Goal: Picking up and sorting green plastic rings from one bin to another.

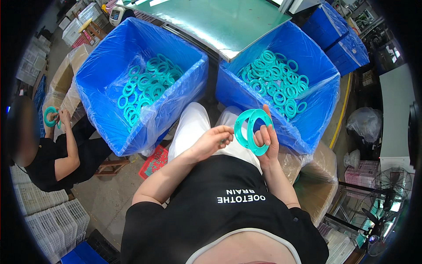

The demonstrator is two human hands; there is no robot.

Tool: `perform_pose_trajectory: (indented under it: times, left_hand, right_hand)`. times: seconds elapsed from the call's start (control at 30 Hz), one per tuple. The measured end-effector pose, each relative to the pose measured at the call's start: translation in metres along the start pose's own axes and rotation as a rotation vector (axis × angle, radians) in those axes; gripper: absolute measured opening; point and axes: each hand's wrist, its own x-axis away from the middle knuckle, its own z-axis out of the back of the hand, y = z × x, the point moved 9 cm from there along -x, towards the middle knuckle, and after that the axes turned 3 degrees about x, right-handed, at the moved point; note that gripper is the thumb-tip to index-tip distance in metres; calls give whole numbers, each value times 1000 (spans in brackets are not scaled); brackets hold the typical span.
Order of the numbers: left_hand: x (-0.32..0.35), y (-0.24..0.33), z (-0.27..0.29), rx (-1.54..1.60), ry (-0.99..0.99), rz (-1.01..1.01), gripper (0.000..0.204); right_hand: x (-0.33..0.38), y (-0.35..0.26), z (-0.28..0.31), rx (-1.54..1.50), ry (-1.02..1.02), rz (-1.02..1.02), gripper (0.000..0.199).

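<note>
Shirt (176, 224), six o'clock. Right hand (269, 141) holds two rings (250, 132); left hand (215, 140) pinched, contents unclear. Bins (110, 53), ten and two: rings piled, finished share unclear.

a green-topped table (228, 26) shines with reflected white light. left of the table stands a yellow-topped stool (85, 25); right of it, a yellow line (341, 112) crosses the grey floor (103, 198).

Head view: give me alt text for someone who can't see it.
A person's right hand holds two teal rings, the left hand close by. Ahead stand two plastic-lined blue bins of similar rings; at left, a co-worker also holds a teal ring.
</note>
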Motion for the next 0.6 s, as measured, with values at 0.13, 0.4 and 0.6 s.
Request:
perform_pose_trajectory:
  times: [0.13, 0.4, 0.6]
  left_hand:
    - [7, 3, -23, -45, -86, -63, 20]
    - [-6, 2, -17, -330, 7, -272, 21]
    - [4, -16, 13, -342, -20, -66, 19]
  right_hand:
    - [-3, 10, 5, -10, 65, 10, 52]
    - [7, 12, -5, 262, 101, 83, 55]
    - [3, 36, -16, 435, 35, -33, 57]
